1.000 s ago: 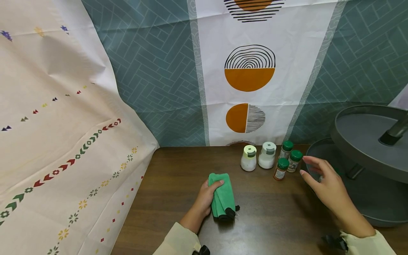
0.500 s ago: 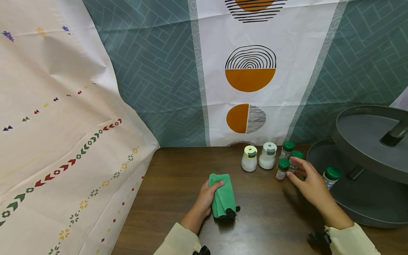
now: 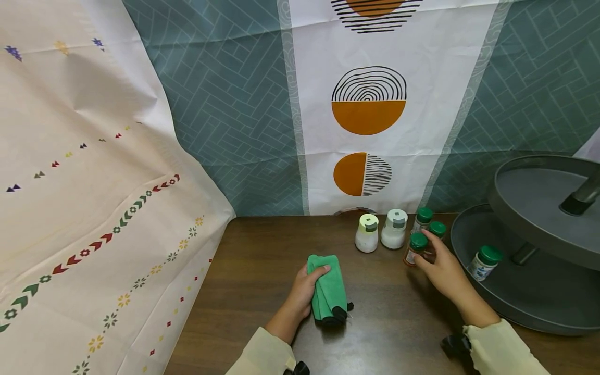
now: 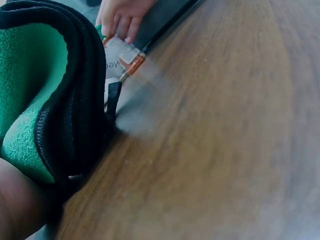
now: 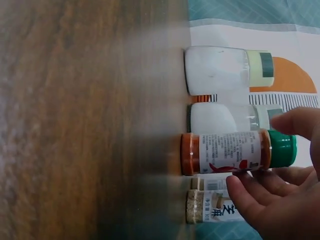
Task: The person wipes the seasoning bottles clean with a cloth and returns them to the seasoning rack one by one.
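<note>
My left hand (image 3: pixel 300 291) holds a folded green towel (image 3: pixel 328 291) with black trim above the table, thumb on top. In the left wrist view the towel (image 4: pixel 30 145) fills the left side. My right hand (image 3: pixel 445 276) has its thumb and fingers round a green-capped spice jar (image 3: pixel 410 256) with red-orange contents. The right wrist view shows this jar (image 5: pixel 230 150) with the thumb by its cap and fingers along its other side. Two more green-capped jars, a rear one (image 3: pixel 424 216) and a right one (image 3: pixel 438 229), stand behind it, partly hidden.
Two white shakers, one yellow-topped (image 3: pixel 366 238) and one white-topped (image 3: pixel 394 233), stand left of the jars. A grey two-tier tray (image 3: pixel 529 307) stands at right. On its lower tier is another green-capped jar (image 3: pixel 483 264). Patterned cloths hang behind and left.
My right hand has moved left from beside the tray to the red-orange spice jar. The jar on the tray's lower tier has come into view. My left hand and the towel have stayed put.
</note>
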### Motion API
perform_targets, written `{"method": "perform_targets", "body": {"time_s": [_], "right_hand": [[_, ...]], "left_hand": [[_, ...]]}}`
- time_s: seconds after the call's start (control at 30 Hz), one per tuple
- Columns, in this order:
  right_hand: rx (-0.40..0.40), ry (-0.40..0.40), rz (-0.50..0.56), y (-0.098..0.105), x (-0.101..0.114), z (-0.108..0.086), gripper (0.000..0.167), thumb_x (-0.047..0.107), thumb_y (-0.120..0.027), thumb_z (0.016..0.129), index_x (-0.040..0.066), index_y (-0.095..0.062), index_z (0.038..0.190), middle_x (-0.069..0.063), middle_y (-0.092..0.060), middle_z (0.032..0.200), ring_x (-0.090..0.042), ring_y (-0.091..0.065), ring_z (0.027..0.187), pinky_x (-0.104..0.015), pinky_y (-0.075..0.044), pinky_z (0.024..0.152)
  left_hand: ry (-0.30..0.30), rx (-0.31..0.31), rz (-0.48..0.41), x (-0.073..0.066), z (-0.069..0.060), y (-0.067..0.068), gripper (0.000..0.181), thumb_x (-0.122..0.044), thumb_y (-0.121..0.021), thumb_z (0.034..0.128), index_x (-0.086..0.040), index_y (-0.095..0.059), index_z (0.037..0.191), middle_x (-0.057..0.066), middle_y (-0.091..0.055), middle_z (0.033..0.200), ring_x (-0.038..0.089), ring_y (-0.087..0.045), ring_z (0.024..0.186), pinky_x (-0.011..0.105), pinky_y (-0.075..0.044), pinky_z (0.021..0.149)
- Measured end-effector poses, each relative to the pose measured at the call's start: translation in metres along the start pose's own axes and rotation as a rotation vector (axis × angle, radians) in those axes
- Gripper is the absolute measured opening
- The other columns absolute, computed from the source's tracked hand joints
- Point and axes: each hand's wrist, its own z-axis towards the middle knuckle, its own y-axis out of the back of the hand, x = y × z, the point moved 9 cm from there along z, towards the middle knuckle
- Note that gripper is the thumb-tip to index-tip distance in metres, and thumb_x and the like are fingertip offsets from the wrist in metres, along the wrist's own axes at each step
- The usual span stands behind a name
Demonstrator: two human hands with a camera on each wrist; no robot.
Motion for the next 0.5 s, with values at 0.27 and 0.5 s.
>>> {"method": "perform_targets", "body": {"time_s": [0.27,0.5], "right_hand": [[-0.029,0.022,-0.017,0.001,-0.004,0.002,0.053,0.020,-0.060,0.102,-0.006,-0.042,0.144,-0.033,-0.053,0.135,-0.050,-0.060,0.118,-0.059,-0.052,0.096],[-0.038,0.013,-0.006,0.004,-0.001,0.000,0.053,0.028,-0.059,0.103,-0.001,-0.044,0.144,-0.031,-0.059,0.133,-0.049,-0.063,0.116,-0.061,-0.052,0.096]], "left_hand": [[-0.025,-0.015,-0.010,-0.005,0.000,-0.002,0.034,-0.026,-0.069,0.0947,-0.008,-0.056,0.120,-0.001,-0.069,0.093,0.012,-0.070,0.081,0.028,-0.059,0.074],[-0.080,-0.044,0.017,-0.026,-0.006,-0.004,0.031,-0.025,-0.070,0.0932,-0.009,-0.056,0.117,-0.001,-0.067,0.092,0.012,-0.069,0.081,0.029,-0.058,0.075]]}}
